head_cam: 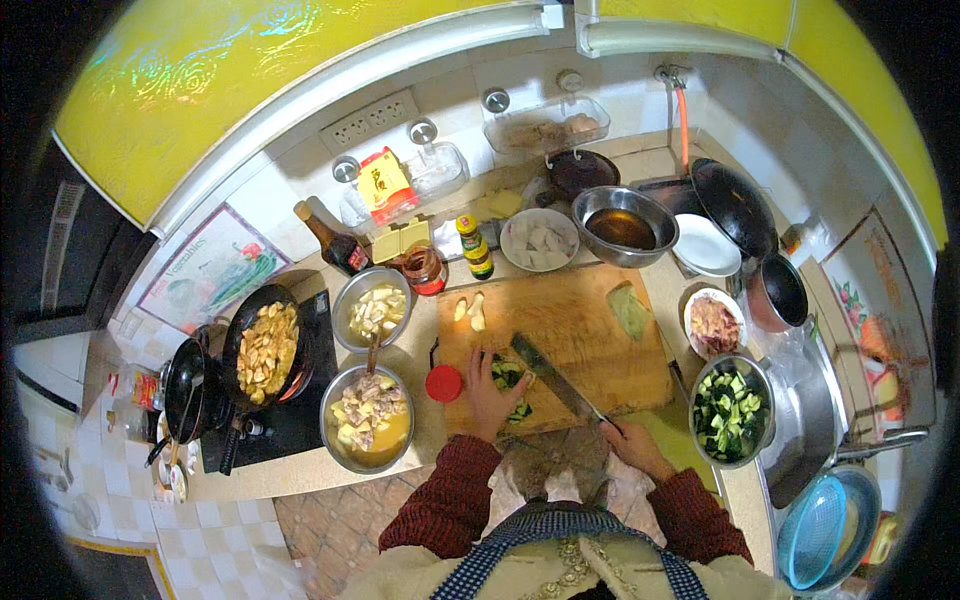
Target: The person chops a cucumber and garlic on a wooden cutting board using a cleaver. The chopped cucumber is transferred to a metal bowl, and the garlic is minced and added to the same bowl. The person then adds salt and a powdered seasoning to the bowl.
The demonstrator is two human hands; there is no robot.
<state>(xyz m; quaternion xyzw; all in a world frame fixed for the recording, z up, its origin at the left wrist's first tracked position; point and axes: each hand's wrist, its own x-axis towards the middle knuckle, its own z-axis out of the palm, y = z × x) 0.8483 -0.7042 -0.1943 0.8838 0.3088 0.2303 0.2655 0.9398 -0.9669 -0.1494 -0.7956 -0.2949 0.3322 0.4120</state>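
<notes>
My right hand [637, 448] is closed around the handle of a kitchen knife [556, 378], whose blade lies slantwise over the wooden cutting board [600, 337]. Fingers spread, my left hand [489, 394] rests at the board's left side, against a small heap of chopped green vegetable [508, 371], perhaps cucumber. Part of that heap is hidden under the hand. Pieces of peeled ginger [476, 311] sit at the board's upper left. A pale green leaf-like piece [628, 310] lies at its upper right. Beside my left hand is a red jar lid [444, 383].
To the left, a frying pan [267, 349] of sliced food stands on a black cooktop [315, 420], near steel bowls of diced food [373, 309] and meat [367, 420]. A bowl of cut greens [731, 409] stands by the sink [806, 427] at right. Behind are a sauce bottle [474, 249] and a steel basin [625, 225].
</notes>
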